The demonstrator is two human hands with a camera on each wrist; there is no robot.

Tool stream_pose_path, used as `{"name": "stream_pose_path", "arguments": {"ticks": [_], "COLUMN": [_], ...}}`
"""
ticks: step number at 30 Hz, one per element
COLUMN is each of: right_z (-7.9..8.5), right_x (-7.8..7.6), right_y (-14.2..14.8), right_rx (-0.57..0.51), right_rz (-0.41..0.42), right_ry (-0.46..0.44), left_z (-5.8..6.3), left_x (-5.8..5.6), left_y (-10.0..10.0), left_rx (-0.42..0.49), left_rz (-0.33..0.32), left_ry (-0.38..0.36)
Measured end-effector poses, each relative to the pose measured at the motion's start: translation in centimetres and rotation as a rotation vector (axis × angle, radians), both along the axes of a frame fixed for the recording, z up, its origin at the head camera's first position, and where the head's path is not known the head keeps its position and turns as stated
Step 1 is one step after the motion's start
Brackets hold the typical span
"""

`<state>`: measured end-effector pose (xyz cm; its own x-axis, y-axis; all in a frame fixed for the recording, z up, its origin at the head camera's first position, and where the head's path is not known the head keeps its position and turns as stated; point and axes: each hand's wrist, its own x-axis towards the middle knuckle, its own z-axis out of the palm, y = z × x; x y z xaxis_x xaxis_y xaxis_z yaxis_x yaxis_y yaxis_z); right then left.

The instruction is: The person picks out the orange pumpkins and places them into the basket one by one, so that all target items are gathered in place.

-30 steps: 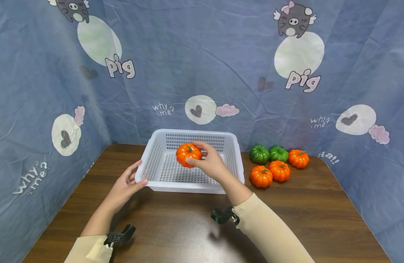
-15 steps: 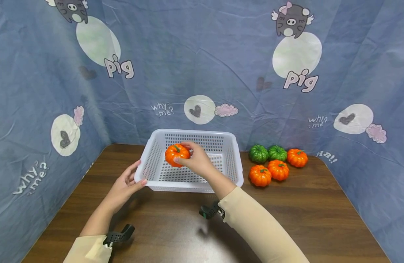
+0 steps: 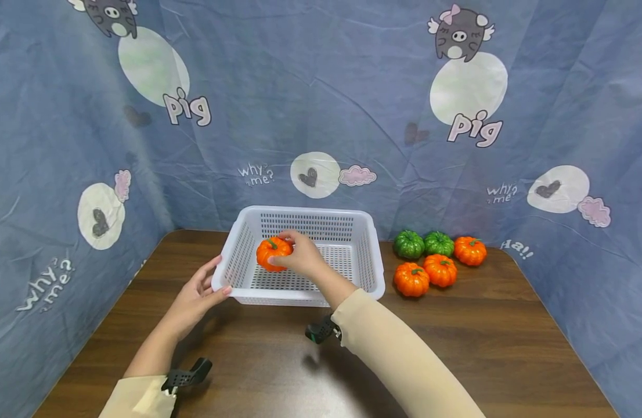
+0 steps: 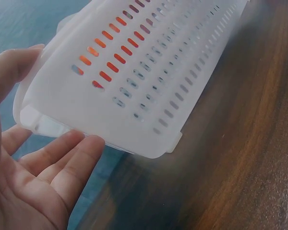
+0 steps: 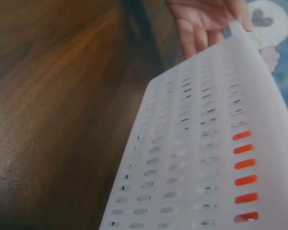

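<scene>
A glossy orange toy pumpkin with a green stem is low inside the left half of a white slotted plastic basket. My right hand grips it from the right, thumb in front and fingers behind. Whether the pumpkin touches the basket floor I cannot tell. At the basket's front left corner, my left hand holds the rim, its thumb over the edge. The left wrist view shows its fingers against the outside of the basket wall. Orange shows through the slots in both wrist views; the right hand is hidden there.
Right of the basket on the brown wooden table lie several more toy pumpkins: two green ones at the back and three orange ones around them. A blue printed cloth hangs behind and at both sides.
My right hand has carried the orange pumpkin leftward and down, deeper into the basket. My left hand stays on the same corner.
</scene>
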<state>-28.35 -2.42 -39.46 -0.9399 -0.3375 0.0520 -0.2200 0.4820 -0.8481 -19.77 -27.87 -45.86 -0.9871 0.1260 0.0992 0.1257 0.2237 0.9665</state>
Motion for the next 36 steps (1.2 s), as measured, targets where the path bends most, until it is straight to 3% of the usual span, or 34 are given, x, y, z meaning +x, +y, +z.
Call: {"name": "stream_pose_path", "arguments": {"ticks": [10, 23, 36], "right_z": [-2.0, -2.3, -2.4], "right_x": [-0.7, -0.6, -0.3], "right_y": [-1.1, -1.4, -1.5], "right_rx": [0.074, 0.196, 0.243], "right_rz": [0.005, 0.047, 0.067], "right_ry": [-0.086, -0.055, -0.077], "left_z": [0.0, -0.1, 0.1], "left_x": [0.1, 0.0, 0.2], "left_y": [0.1, -0.1, 0.0], "left_rx": [0.024, 0.037, 0.006], "left_rz": [-0.009, -0.017, 0.005], "left_ry": [0.009, 0.012, -0.013]}}
